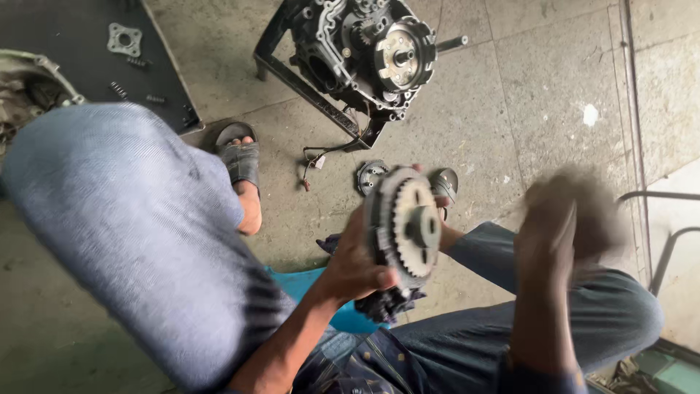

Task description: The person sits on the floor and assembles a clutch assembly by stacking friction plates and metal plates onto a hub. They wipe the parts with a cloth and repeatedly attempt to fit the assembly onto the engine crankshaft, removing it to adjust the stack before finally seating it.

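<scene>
left hand (pixel 354 266) clamped on gear (pixel 407 225), held upright. right hand (pixel 572 219) blurred just right; grip can't tell. engine (pixel 368 51) far.

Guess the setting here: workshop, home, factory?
Likely a small motorcycle repair workshop: an opened engine on a stand on the concrete floor, loose parts on a dark mat, a clutch assembly in the left hand.

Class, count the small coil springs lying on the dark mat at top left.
3: one short grey metal coil spring below the plate, one lower left, one lower right. More may be hidden.
</scene>
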Tool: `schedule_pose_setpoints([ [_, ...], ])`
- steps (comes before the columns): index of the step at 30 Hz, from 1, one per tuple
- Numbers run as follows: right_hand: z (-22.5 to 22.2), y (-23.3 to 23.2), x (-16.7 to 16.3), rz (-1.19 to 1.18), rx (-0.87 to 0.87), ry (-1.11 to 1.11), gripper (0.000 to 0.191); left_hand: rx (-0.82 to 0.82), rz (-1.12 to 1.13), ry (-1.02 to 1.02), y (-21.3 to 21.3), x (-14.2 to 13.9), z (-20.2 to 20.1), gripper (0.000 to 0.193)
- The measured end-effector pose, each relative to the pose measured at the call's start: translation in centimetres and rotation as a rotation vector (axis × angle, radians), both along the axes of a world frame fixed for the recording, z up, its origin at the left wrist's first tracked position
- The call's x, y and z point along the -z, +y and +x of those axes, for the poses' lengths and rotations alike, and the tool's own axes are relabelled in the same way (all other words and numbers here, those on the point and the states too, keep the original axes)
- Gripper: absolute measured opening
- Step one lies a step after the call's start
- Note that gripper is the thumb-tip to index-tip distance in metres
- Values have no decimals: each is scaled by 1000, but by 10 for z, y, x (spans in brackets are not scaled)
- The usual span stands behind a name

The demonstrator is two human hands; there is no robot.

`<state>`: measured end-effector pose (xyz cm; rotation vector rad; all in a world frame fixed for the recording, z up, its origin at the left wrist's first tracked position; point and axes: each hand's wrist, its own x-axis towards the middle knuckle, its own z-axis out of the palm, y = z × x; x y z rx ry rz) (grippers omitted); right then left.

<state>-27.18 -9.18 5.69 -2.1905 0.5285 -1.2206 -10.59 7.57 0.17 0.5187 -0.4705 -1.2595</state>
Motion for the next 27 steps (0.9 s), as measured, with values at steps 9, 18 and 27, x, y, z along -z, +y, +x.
schedule_pose_setpoints([
  [9, 106, -21, 151, 406, 187, 1237, 39, -60, 277, 261, 11, 30, 29, 134],
  [18, 181, -58, 179, -57, 270, 1117, 21, -196, 405, 425, 5, 129, -2, 133],
  [27, 141, -53, 187, 183, 30, 973, 18, -256, 384, 478, 42, 140, -51, 131],
])
